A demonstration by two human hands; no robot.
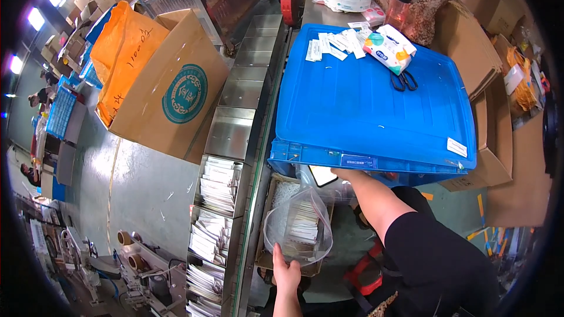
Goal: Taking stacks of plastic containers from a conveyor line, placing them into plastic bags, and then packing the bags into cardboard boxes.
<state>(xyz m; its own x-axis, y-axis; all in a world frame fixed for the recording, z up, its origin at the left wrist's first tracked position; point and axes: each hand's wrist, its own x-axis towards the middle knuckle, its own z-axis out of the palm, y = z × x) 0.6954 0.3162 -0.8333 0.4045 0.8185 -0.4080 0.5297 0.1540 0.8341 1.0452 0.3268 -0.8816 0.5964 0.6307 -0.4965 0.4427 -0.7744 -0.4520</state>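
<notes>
My left hand grips the near rim of a clear plastic bag, its fingers closed on the film and one digit pointing up. The bag's mouth is held wide, facing me. Through the film shows a stack of small white packets. Bag and packets are over a low box. My right forearm reaches to the front edge of the blue plastic bin; the right hand is mostly hidden there, its fingers unseen. Beside it lies a dark-edged, white flat thing, like a phone.
Left of the bag runs a metal channel with slim white packets in its near compartments. A cardboard box holds an orange sack. On the bin's lid lie loose packets, a tissue pack and black scissors.
</notes>
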